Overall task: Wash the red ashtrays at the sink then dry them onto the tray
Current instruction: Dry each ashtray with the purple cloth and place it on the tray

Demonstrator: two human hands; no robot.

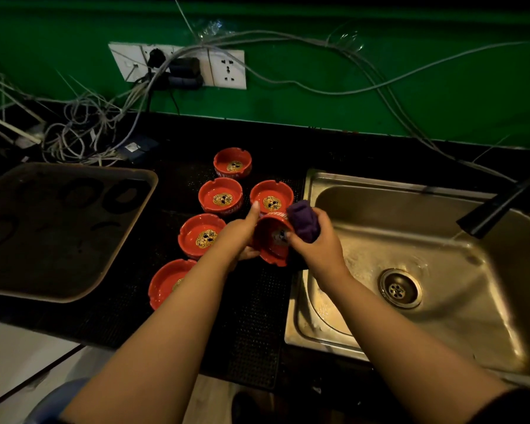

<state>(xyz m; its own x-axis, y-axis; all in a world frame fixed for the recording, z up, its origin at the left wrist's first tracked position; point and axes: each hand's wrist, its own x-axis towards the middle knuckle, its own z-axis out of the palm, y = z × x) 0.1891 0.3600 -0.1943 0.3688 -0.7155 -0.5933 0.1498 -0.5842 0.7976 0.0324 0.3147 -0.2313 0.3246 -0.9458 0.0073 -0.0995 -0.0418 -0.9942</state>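
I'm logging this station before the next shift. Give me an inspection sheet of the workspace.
Surface: black counter, ribbed mat.
Job's things: five red ashtrays on the mat, a sixth ashtray held tilted; brown tray bare; sink, water running.
Clutter: nothing seen.
Hands: left hand grips the sixth ashtray; right hand holds purple cloth against it.
Cables: tangled wires by sockets.
Surroundings: green wall.

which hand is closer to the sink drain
Right. The right hand, gripping a purple cloth, is over the sink's left edge, up-left of the drain. The left hand holds a tilted red ashtray further left, over the counter.
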